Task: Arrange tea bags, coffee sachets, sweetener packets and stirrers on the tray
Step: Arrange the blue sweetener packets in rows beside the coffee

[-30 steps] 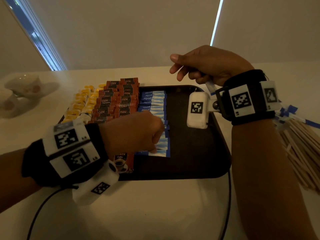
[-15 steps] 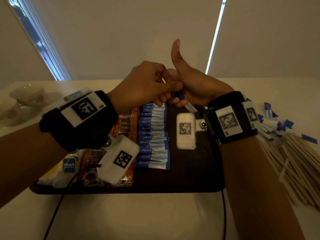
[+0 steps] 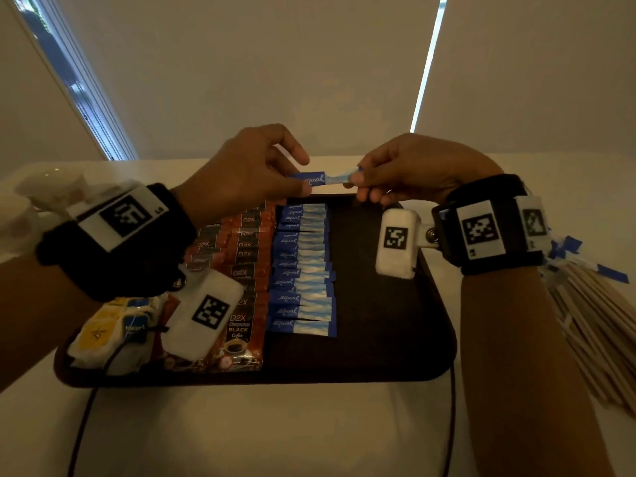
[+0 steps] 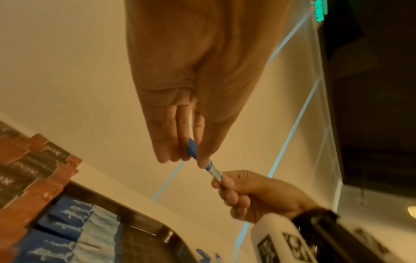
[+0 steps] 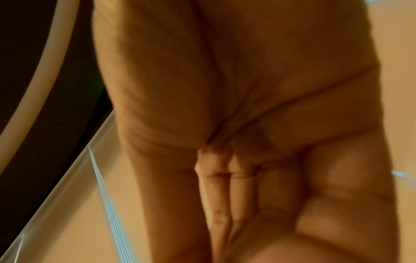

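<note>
Matt dark tray (image 3: 395,356), glossy coffee sachets (image 3: 246,256), wooden stirrers (image 3: 599,325)

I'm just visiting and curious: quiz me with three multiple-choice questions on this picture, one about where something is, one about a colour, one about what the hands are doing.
1. Where do the wooden stirrers lie?
A. on the tray
B. on the table right of the tray
C. in a cup

2. What colour are the sweetener packets in the row on the tray?
A. blue
B. green
C. pink

3. How is the lifted packet held?
A. by the left hand alone
B. pinched at both ends, one hand each
C. it lies flat on the tray

Answers:
1. B, the stirrers are heaped off the tray's right edge.
2. A, the row is blue and pale blue.
3. B, the left hand and right hand each pinch one end above the tray.
</note>
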### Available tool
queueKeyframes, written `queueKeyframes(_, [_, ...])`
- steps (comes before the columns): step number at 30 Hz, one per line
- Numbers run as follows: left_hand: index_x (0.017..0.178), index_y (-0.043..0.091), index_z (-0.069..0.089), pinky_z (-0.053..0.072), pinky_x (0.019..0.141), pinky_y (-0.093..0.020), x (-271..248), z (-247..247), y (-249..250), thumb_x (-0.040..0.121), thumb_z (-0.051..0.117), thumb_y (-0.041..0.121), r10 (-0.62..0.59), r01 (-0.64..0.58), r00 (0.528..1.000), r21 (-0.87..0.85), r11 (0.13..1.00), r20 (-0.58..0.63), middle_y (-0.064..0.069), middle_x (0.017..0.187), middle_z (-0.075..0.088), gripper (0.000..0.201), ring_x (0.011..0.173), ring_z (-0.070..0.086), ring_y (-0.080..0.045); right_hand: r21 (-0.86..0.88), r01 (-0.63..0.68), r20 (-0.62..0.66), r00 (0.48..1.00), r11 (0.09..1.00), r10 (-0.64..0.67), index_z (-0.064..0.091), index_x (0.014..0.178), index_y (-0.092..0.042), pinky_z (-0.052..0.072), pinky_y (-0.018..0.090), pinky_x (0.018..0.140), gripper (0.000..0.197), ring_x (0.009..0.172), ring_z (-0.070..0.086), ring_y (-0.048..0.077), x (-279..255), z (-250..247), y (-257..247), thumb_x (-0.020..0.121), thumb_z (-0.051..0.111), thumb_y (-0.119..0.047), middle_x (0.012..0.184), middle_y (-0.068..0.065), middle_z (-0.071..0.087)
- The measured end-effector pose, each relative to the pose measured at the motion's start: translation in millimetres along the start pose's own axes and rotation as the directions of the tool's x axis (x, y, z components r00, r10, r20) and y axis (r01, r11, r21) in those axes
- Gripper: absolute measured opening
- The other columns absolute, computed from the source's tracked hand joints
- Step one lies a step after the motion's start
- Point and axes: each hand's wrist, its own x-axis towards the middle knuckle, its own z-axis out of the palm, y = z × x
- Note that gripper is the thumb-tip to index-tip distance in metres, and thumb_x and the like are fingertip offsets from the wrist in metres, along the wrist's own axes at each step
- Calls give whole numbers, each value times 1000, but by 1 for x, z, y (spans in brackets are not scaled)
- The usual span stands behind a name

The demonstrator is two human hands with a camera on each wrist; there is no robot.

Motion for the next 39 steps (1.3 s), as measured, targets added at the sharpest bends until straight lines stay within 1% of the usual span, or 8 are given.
queueKeyframes(2, [100, 20, 62, 49, 68, -13, -1, 4, 0, 72, 78, 26, 131, -127, 991, 221, 967, -6, 7, 91, 65, 33, 81, 63, -7, -14, -24, -9, 1000, 1000, 24, 69, 88, -11, 50, 11, 54, 10, 54, 60, 1, 0, 2, -2, 85, 64, -20, 67, -3, 71])
queueKeyframes(5, [94, 19, 65, 43, 69, -26, -3, 14, 5, 74, 74, 32, 330, -308, 943, 452, 837, 32, 5, 90, 57, 25, 80, 52, -13, -49, -49, 17, 999, 998, 49, 70, 91, -9, 49, 11, 53, 18, 54, 60, 2, 1, 8, -6, 83, 66, -24, 66, -3, 71])
queueKeyframes(11, [96, 12, 65, 31, 69, -27, 0, 20, 6, 83, 68, 31, 432, -365, 901, 590, 720, 29, 1, 87, 56, 24, 76, 45, -10, -78, -33, 60, 997, 996, 38, 70, 84, -13, 47, 10, 51, 13, 55, 59, 2, 0, 12, -10, 84, 64, -25, 66, -4, 69])
queueKeyframes(16, [86, 17, 66, 35, 60, -9, -8, 16, 11, 77, 73, 29, 314, -303, 947, 522, 797, 70, 15, 73, 53, 16, 62, 45, 6, -108, -14, 36, 999, 994, 18, 72, 83, -17, 48, 13, 56, 31, 57, 59, 2, -2, 9, -8, 74, 66, -45, 70, -5, 70])
queueKeyframes(19, [85, 22, 64, 37, 60, -6, -25, 17, 10, 75, 74, 32, 162, -261, 960, 527, 809, 227, 21, 70, 48, 17, 63, 48, 5, -51, -10, -45, 999, 999, 7, 71, 83, -17, 48, 16, 60, 37, 56, 58, 2, -4, 1, -4, 74, 62, -52, 70, -5, 70])
queueKeyframes(25, [99, 27, 62, 45, 71, -13, -65, 49, 4, 83, 65, 43, -109, -334, 788, 569, 751, 606, 16, 89, 54, 23, 81, 54, -1, 7, 20, -100, 995, 1000, -19, 71, 85, -17, 47, 16, 59, 34, 54, 56, 3, -5, -4, -1, 85, 59, -48, 70, -5, 69])
queueKeyframes(32, [101, 28, 59, 40, 74, -19, -72, 67, -11, 81, 64, 47, -50, -407, 779, 564, 719, 625, 18, 94, 46, 28, 89, 47, -1, 9, 25, -92, 995, 1000, -24, 72, 85, -16, 46, 18, 61, 33, 55, 56, 3, -2, 0, -2, 85, 60, -47, 70, -5, 70])
queueKeyframes(39, [104, 21, 61, 34, 62, -3, -74, 68, -19, 86, 63, 38, -56, -371, 782, 537, 758, 620, 12, 99, 54, 25, 82, 42, 3, 6, 31, -96, 995, 1000, -30, 72, 84, -17, 47, 17, 61, 33, 55, 56, 3, 0, -1, -1, 84, 59, -47, 71, -5, 70])
